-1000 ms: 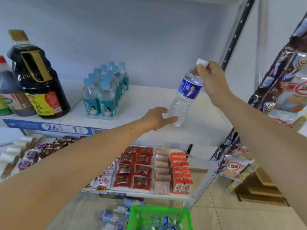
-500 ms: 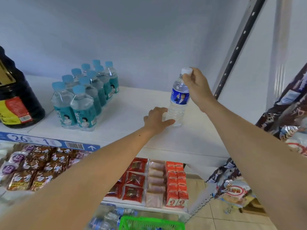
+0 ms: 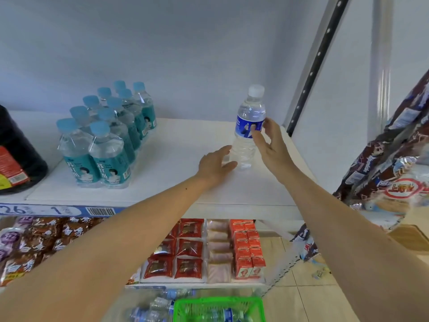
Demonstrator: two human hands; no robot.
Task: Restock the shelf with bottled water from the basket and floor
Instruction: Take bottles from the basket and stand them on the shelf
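I see the water bottle (image 3: 248,129) standing upright on the white shelf (image 3: 181,182), a little right of the frame centre. It is full, so I judge it rather heavy for its size, and the thin clear plastic below the label will give a little if I squeeze. The wall is smooth and may slip; the best place to take it is the labelled band or the neck under the cap.

My right hand (image 3: 269,145) is at the right side of the bottle, its fingers spread and only the fingertips on the blue label, not clamped. My left hand (image 3: 214,165) lies open and flat on the shelf, its fingertips touching the bottle's base from the left.

More bottles wait in the green basket (image 3: 218,305) and on the floor (image 3: 306,298), at the bottom of the frame.
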